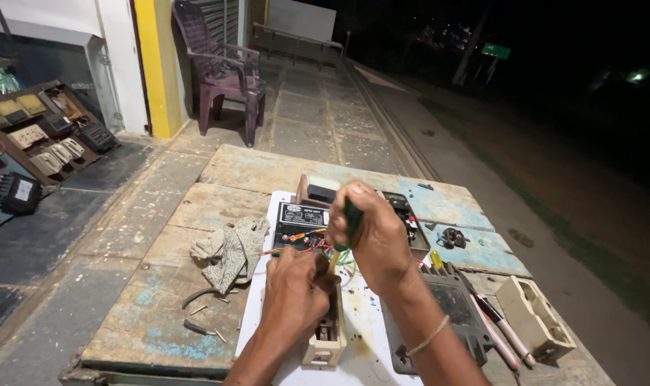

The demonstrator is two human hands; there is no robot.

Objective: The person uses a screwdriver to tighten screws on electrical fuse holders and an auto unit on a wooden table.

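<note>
Both hands over white board: right hand [371, 239] clenches green-handled screwdriver [352, 218]; left hand [294, 294] grips beige switch box [326, 336] beneath.

Looks like a little roadside electrical repair stall, outdoors at night. The work goes on at a worn wooden table with flaking blue paint [196, 207] set on a stone-slab pavement [318, 114], with a dark road running off on the right. On the left there's a slanted display board of beige and black switch units [42, 132]. A purple plastic chair [225, 68] sits by a yellow pillar [157, 68] at the far side. Opened black electrical boxes with coloured wires [300, 232] lie on the table.
</note>
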